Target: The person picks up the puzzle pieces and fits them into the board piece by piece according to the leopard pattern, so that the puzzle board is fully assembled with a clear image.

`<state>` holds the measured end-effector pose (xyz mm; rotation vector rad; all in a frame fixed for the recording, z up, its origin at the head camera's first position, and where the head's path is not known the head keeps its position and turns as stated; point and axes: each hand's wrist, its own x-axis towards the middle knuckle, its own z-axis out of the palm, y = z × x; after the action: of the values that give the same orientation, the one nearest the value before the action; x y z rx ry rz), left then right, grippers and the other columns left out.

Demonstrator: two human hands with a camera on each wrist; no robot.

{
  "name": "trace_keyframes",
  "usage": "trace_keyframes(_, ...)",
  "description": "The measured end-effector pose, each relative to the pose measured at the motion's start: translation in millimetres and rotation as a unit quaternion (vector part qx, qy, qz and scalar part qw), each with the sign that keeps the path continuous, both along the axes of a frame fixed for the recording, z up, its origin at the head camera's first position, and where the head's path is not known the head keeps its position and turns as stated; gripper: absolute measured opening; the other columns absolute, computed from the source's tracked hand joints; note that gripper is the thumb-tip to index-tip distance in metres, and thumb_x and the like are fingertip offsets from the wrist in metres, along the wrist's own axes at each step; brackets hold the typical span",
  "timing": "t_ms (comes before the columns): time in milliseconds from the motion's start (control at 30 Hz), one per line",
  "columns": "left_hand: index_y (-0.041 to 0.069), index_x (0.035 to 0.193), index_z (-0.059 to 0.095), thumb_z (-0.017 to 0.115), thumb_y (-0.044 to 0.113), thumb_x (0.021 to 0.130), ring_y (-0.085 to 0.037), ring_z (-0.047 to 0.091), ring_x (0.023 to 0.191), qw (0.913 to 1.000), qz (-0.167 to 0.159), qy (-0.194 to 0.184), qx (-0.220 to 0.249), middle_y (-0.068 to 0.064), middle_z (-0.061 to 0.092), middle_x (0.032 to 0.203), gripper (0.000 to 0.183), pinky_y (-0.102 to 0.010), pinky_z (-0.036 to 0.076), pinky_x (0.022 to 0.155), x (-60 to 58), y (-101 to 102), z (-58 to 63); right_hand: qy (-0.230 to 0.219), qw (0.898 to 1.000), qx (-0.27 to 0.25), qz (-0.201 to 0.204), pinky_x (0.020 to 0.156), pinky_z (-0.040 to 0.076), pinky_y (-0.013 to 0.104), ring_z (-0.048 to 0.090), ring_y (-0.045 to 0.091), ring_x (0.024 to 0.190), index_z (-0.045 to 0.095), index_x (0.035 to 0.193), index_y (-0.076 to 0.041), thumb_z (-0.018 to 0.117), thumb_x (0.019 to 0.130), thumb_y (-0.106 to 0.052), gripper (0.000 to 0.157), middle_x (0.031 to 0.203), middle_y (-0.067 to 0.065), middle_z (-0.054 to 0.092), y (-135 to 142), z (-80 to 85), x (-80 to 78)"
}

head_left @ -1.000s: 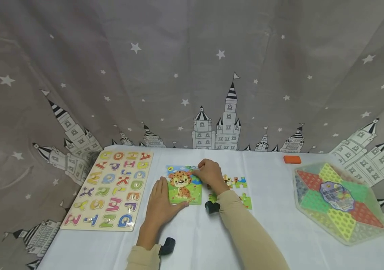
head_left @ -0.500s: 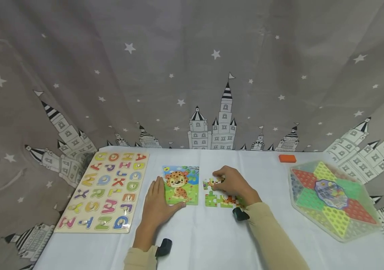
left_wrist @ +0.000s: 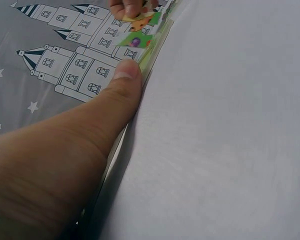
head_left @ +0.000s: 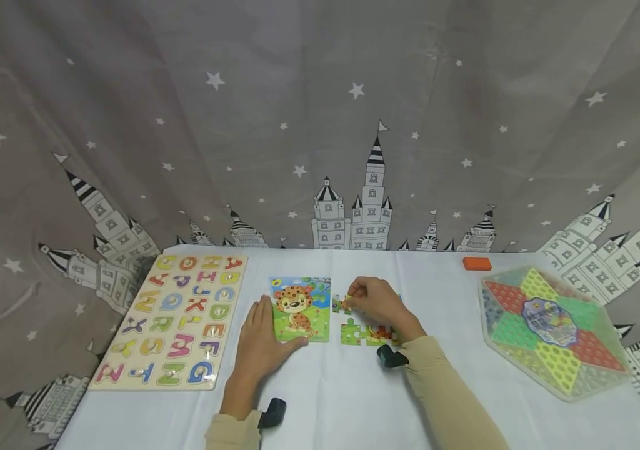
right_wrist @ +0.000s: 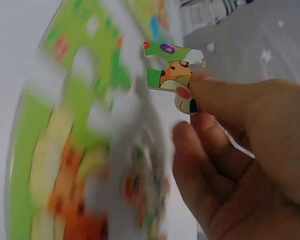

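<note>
My left hand point(head_left: 259, 351) rests along the left and lower edge of a square leopard picture point(head_left: 314, 319), fingers straight and thumb point(left_wrist: 125, 75) spread beside its near edge. Just right of the picture, my right hand point(head_left: 379, 304) pinches a jigsaw piece point(right_wrist: 165, 75) between thumb and fingers. Green, orange and a purple spot show on that piece, and it is held up off the table. Below the right hand lie more jigsaw pieces point(head_left: 350, 334), partly hidden by the hand and blurred in the right wrist view.
On the left lies a wooden alphabet board point(head_left: 185, 319) with knobbed letters. A six-sided clear case point(head_left: 556, 331) with a coloured star stands at the right, with an orange block point(head_left: 477, 264) behind it. A grey castle curtain point(head_left: 275, 156) hangs behind the white table point(head_left: 320, 400).
My right hand has gone from the picture's upper right corner to the loose pieces, taken hold of one, and brought it slightly left. The left hand stays at the picture.
</note>
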<state>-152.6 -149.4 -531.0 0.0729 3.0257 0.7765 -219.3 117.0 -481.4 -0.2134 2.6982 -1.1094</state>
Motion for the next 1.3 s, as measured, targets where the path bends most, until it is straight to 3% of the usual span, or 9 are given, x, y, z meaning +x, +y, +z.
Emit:
trace_keyframes(333, -0.007, 0.16, 0.013, 0.077, 0.068, 0.077, -0.044, 0.019, 0.156, 1.0, 0.003, 0.002, 0.003, -0.026, 0.017, 0.168, 0.129, -0.058, 0.023, 0.127, -0.7, -1.5, 1.2, -0.022, 0.997, -0.08, -0.007, 0.061, 0.049, 0.024, 0.071, 0.019, 0.071, 0.071, 0.101, -0.011, 0.07, 0.097, -0.022, 0.012, 0.084, 0.002, 0.072, -60.0, 15.0, -2.1)
trace_keyframes(467, -0.008, 0.16, 0.014, 0.077, 0.067, 0.078, -0.045, 0.021, 0.155, 0.9999, 0.0, 0.011, -0.005, -0.027, 0.018, 0.168, 0.128, -0.058, 0.025, 0.127, -1.0, -1.9, 3.9, -0.045, 0.994, -0.101, 0.002, 0.061, 0.05, 0.022, 0.072, 0.015, 0.07, 0.07, 0.105, -0.008, 0.068, 0.097, -0.022, 0.016, 0.086, 0.002, 0.074, -88.6, 9.4, -3.3)
trace_keyframes(633, -0.008, 0.16, 0.015, 0.079, 0.066, 0.077, -0.044, 0.022, 0.155, 0.9998, 0.005, 0.021, 0.0, -0.026, 0.021, 0.167, 0.128, -0.059, 0.026, 0.126, -0.1, -2.3, 3.1, -0.062, 0.989, -0.134, -0.023, 0.061, 0.051, 0.019, 0.071, 0.01, 0.067, 0.069, 0.109, -0.004, 0.068, 0.098, -0.02, 0.019, 0.09, 0.005, 0.076, -121.5, -4.3, -5.0)
trace_keyframes(767, -0.007, 0.16, 0.017, 0.08, 0.066, 0.076, -0.044, 0.024, 0.154, 0.9996, 0.007, 0.027, 0.011, -0.027, 0.023, 0.166, 0.128, -0.06, 0.027, 0.125, 0.8, -0.6, -0.1, -0.057, 0.991, -0.111, -0.056, 0.053, 0.048, 0.016, 0.068, 0.006, 0.062, 0.071, 0.104, -0.006, 0.07, 0.096, -0.019, 0.015, 0.084, 0.003, 0.076, -138.3, -15.6, -5.2)
trace_keyframes(933, -0.006, 0.159, 0.021, 0.081, 0.066, 0.075, -0.044, 0.026, 0.154, 0.9993, 0.007, 0.037, 0.007, -0.026, 0.026, 0.166, 0.126, -0.06, 0.029, 0.124, 0.0, 0.9, -0.5, 0.018, 0.996, -0.044, -0.078, 0.054, 0.046, 0.016, 0.06, 0.006, 0.062, 0.074, 0.092, -0.009, 0.075, 0.091, -0.018, 0.01, 0.075, -0.001, 0.073, -146.0, -20.8, -4.6)
trace_keyframes(1000, -0.005, 0.159, 0.023, 0.081, 0.066, 0.075, -0.043, 0.025, 0.154, 0.9992, 0.008, 0.038, 0.004, -0.025, 0.026, 0.166, 0.124, -0.06, 0.029, 0.124, -0.5, 0.7, 0.0, 0.044, 0.996, -0.024, -0.07, 0.057, 0.047, 0.017, 0.058, 0.007, 0.065, 0.076, 0.089, -0.009, 0.076, 0.089, -0.018, 0.009, 0.076, -0.001, 0.072, -146.3, -21.1, -4.5)
trace_keyframes(1100, -0.005, 0.159, 0.025, 0.08, 0.066, 0.075, -0.044, 0.024, 0.155, 0.9995, 0.005, 0.03, 0.005, -0.025, 0.025, 0.166, 0.123, -0.061, 0.028, 0.124, -0.4, 0.6, 0.6, 0.048, 0.998, -0.012, -0.048, 0.06, 0.049, 0.017, 0.059, 0.006, 0.069, 0.077, 0.092, -0.01, 0.078, 0.087, -0.019, 0.01, 0.079, -0.001, 0.074, -144.8, -21.3, -3.2)
trace_keyframes(1300, -0.006, 0.158, 0.026, 0.078, 0.068, 0.076, -0.045, 0.024, 0.154, 0.9996, 0.001, 0.028, -0.009, -0.026, 0.025, 0.166, 0.122, -0.061, 0.029, 0.124, 0.8, -0.6, -0.7, 0.032, 0.999, 0.003, 0.04, 0.075, 0.053, 0.022, 0.06, 0.011, 0.086, 0.075, 0.115, -0.006, 0.087, 0.081, -0.02, 0.039, 0.097, 0.003, 0.072, -139.1, -16.1, 2.8)
